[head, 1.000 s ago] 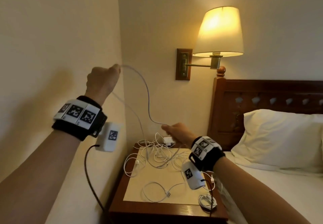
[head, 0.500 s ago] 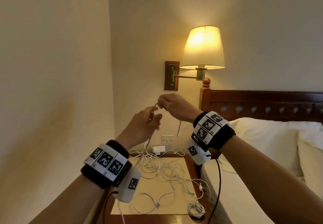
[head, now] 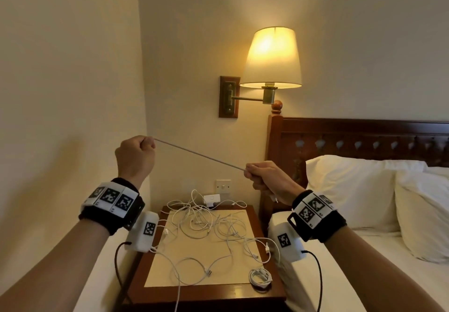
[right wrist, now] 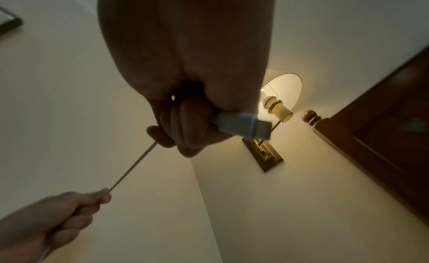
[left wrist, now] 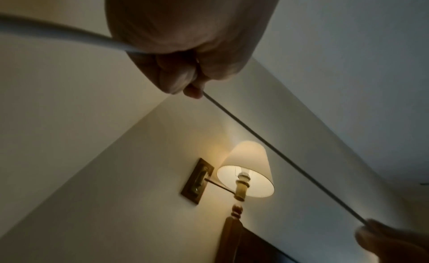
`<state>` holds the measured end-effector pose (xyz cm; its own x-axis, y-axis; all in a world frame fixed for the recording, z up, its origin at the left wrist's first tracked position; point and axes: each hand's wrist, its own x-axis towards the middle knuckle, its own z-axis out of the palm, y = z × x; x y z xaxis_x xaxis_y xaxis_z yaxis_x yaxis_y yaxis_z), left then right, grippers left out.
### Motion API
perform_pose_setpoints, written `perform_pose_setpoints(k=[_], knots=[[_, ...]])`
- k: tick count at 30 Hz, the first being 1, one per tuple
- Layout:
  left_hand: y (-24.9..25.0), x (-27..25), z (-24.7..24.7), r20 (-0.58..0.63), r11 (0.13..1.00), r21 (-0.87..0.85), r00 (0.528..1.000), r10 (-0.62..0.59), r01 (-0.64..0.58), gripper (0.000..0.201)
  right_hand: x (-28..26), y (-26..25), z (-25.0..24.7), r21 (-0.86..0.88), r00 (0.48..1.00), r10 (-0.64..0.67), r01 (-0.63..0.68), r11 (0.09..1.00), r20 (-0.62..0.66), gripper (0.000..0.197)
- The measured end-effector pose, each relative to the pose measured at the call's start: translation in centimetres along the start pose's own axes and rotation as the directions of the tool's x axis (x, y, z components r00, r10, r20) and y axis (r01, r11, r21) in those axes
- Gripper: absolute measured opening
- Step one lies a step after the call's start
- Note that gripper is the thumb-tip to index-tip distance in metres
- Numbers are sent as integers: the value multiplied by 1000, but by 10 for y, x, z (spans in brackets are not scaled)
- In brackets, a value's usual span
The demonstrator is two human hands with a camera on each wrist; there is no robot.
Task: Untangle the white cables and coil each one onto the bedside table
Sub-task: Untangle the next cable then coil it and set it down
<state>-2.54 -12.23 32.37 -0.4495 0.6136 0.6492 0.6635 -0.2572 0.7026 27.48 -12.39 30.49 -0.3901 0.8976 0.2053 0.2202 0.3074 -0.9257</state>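
A white cable runs taut between my two raised hands above the bedside table. My left hand grips it in a fist on the higher side; the cable leaves its fingers and a second length trails past the wrist. My right hand pinches the lower end, and the cable's white plug sticks out of its curled fingers. A tangle of white cables lies spread over the table top. One coiled cable sits at the table's front right corner.
A lit wall lamp hangs above the table beside the dark wooden headboard. The bed with white pillows lies to the right. A wall switch and a white charger sit behind the table. A wall stands close on the left.
Half a second ago my hands were close together at the cable; now they have drawn apart, left hand up and left, right hand down and right, pulling the cable straight.
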Motion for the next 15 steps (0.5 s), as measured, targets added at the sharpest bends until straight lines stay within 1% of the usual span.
perform_pose_setpoints(k=[2, 3, 4, 5, 6, 7, 8, 9, 10, 11, 12, 13, 14, 15], knots=[[1, -5, 0, 6, 1000, -6, 1000, 0, 0, 33, 1, 6, -5, -23, 999, 11, -12, 1000, -34, 40], [3, -9, 1, 27, 1000, -12, 1000, -15, 15, 33, 2, 9, -8, -32, 997, 13, -15, 999, -70, 41], [7, -13, 4, 72, 998, -37, 996, -49, 52, 33, 3, 14, -10, -49, 991, 6, -13, 999, -131, 41], [11, -15, 7, 143, 988, -102, 984, -103, 118, 33, 6, 18, -12, -110, 976, -29, 5, 994, -214, 41], [17, -16, 10, 249, 951, -217, 955, -163, 219, 32, 10, 24, -14, -217, 948, -87, 20, 976, -305, 38], [25, -18, 14, 376, 874, -349, 905, -200, 338, 31, 12, 27, -12, -337, 902, -156, 13, 941, -403, 31], [33, -20, 18, 494, 766, -459, 846, -201, 450, 30, 13, 28, -6, -432, 847, -221, -11, 902, -483, 18], [42, -22, 21, 580, 658, -532, 795, -175, 533, 30, 12, 28, 4, -496, 789, -289, -23, 868, -542, 15], [51, -24, 25, 636, 574, -571, 758, -143, 587, 31, 9, 26, 19, -540, 731, -373, 8, 842, -571, 27], [61, -27, 29, 672, 510, -592, 731, -115, 625, 32, 5, 24, 35, -550, 694, -438, 72, 832, -571, 33], [70, -31, 32, 698, 461, -601, 710, -95, 653, 33, 0, 21, 53, -488, 708, -445, 162, 858, -548, 31], [77, -34, 35, 716, 414, -606, 692, -89, 680, 34, -7, 15, 72, -348, 793, -374, 218, 912, -481, 29], [83, -36, 37, 725, 371, -611, 683, -93, 699, 33, -14, 10, 90, -152, 905, -249, 208, 966, -344, 31], [85, -36, 38, 723, 342, -618, 682, -107, 708, 32, -20, 7, 105, 56, 978, -128, 139, 989, -162, 39]])
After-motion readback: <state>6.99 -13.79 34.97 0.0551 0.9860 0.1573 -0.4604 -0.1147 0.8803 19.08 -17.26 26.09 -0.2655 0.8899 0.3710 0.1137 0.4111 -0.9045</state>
